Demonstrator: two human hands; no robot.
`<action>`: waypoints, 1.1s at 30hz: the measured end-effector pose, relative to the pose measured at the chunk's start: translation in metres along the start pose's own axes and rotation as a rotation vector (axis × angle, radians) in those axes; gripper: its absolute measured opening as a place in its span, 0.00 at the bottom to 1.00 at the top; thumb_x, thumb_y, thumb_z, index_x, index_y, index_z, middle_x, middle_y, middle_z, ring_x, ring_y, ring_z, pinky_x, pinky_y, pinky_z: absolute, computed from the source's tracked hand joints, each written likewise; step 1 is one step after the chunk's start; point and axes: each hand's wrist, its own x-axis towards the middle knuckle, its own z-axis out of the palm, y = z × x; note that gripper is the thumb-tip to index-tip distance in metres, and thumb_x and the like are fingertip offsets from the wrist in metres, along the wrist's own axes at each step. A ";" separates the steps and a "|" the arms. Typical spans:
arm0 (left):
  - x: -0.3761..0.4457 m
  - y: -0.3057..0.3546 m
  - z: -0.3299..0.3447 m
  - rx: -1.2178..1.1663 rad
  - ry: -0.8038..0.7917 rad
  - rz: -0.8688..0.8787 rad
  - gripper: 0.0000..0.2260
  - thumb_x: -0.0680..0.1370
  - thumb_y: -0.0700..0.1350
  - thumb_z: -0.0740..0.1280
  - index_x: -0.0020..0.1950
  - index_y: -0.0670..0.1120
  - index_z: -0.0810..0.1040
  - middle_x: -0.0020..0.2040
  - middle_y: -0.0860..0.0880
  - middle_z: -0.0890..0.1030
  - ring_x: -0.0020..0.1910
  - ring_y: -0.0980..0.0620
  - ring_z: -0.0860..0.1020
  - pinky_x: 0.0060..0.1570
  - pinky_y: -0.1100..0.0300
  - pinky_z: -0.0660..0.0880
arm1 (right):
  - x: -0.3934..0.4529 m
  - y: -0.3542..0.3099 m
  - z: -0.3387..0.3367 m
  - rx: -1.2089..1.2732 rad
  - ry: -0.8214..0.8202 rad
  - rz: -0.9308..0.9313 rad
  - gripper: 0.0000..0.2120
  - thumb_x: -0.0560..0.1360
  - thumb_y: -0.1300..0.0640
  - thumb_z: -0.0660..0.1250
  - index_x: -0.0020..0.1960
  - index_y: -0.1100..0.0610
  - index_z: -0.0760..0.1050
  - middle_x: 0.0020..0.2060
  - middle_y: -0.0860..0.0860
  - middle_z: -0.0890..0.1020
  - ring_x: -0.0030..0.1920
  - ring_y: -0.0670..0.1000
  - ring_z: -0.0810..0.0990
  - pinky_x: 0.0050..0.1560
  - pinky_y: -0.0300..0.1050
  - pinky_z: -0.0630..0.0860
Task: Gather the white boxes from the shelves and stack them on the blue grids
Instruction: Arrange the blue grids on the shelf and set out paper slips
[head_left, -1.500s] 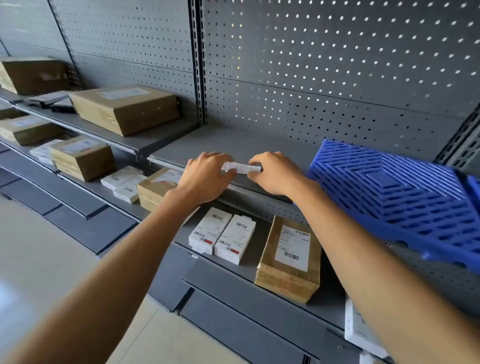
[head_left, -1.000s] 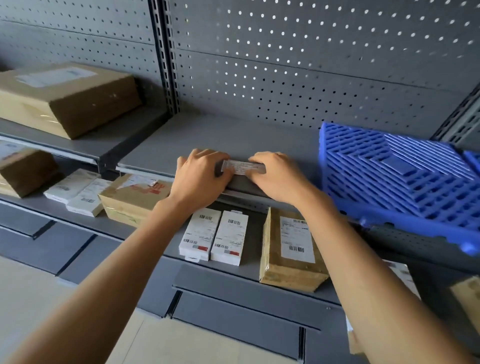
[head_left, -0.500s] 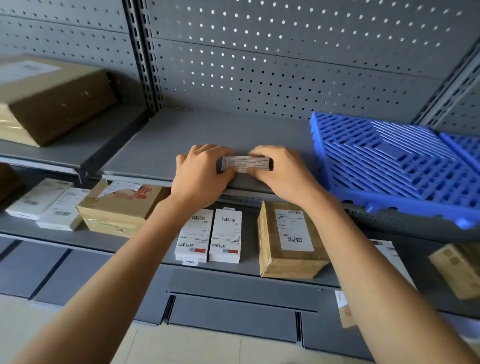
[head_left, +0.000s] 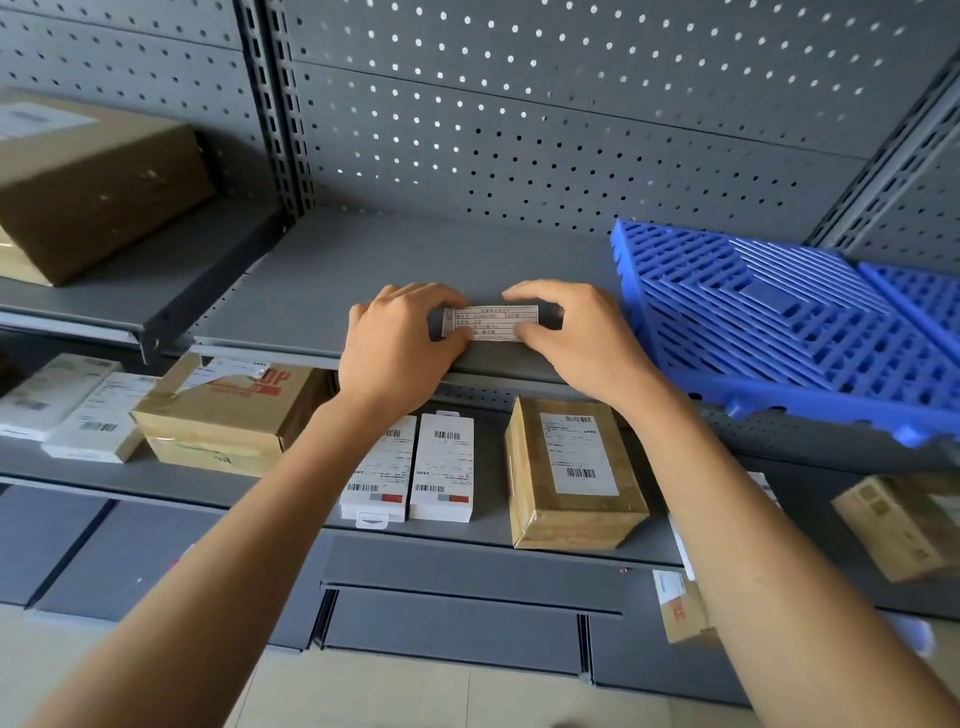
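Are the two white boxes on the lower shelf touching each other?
Cannot tell. In the head view the left white box and right white box lie side by side, with only a thin dark seam between them.

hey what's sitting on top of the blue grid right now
Nothing shows on the blue grid; its visible slats are bare, though its right end runs out of frame.

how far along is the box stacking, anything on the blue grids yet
Nothing looks stacked yet: the blue plastic grid on the grey metal shelf shows no boxes. In hand: the left hand and right hand hold a small dark labelled item. Left: two white barcoded boxes lie below.
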 end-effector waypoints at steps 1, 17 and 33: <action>0.000 0.000 0.000 -0.005 0.003 -0.003 0.11 0.77 0.52 0.72 0.59 0.54 0.82 0.55 0.54 0.84 0.56 0.48 0.78 0.59 0.45 0.73 | -0.001 -0.001 -0.001 0.001 -0.003 0.008 0.18 0.78 0.58 0.70 0.67 0.48 0.78 0.64 0.43 0.80 0.66 0.43 0.74 0.66 0.38 0.70; -0.007 0.006 -0.001 -0.074 0.054 -0.007 0.11 0.76 0.48 0.74 0.58 0.52 0.83 0.57 0.54 0.82 0.59 0.49 0.77 0.59 0.46 0.75 | -0.010 0.004 -0.001 0.053 0.156 0.082 0.08 0.80 0.58 0.66 0.54 0.53 0.84 0.47 0.42 0.84 0.50 0.40 0.79 0.47 0.26 0.73; -0.001 0.043 -0.012 -0.470 0.086 0.040 0.03 0.78 0.41 0.71 0.49 0.48 0.83 0.44 0.59 0.84 0.44 0.64 0.80 0.47 0.73 0.71 | -0.033 -0.003 -0.047 0.351 0.209 0.114 0.08 0.79 0.59 0.68 0.52 0.54 0.85 0.43 0.44 0.87 0.45 0.44 0.84 0.48 0.44 0.83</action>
